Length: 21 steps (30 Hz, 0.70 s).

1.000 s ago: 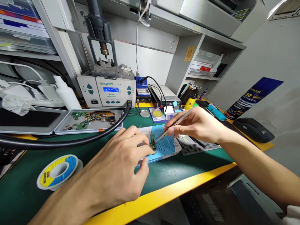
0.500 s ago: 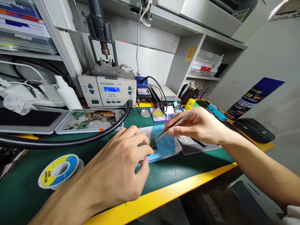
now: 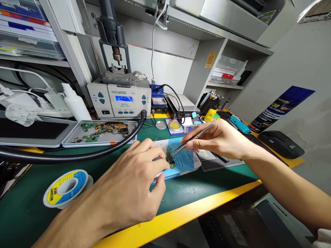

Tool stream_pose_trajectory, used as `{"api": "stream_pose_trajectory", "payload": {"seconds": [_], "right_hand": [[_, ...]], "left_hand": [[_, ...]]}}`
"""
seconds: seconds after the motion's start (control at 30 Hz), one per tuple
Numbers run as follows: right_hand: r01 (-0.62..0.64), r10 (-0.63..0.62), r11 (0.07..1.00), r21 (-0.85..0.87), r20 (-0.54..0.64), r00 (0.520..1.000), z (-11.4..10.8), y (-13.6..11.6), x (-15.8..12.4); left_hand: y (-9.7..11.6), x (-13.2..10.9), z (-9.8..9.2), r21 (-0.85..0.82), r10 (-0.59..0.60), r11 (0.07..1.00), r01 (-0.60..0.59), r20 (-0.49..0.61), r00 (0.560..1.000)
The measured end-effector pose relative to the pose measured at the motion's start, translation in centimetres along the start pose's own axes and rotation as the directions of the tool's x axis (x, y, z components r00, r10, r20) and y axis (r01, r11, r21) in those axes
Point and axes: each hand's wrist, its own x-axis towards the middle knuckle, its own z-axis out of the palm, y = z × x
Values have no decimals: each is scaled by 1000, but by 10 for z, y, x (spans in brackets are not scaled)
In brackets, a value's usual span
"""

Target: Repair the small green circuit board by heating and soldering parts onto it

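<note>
Green table [image 3: 188, 193]: tweezers [image 3: 203, 131] at circuit board [image 3: 170, 162].
I judge the board light, stiff, fragile; grip edges only. Right hand [image 3: 217, 139] pinches tweezers; left hand [image 3: 139, 175] curls at board's left, hold unclear.

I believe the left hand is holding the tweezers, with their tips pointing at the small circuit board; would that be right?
Not quite: the head view shows the tweezers in the right hand, not the left hand. Their tips do point at the small circuit board.
</note>
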Motion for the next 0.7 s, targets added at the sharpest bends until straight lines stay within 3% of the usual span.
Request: {"api": "stream_pose_trajectory", "payload": {"seconds": [0.3,0.7], "right_hand": [[-25,25,993,116,0,1000,1,1,1],[11,-11,999,38,-6,1000,1,0,-4]], "left_hand": [[-2,0,1,-5,6,1000,-6,-11,1000],[-2,-1,2,7,1,1000,-1,-10,1000]]}}
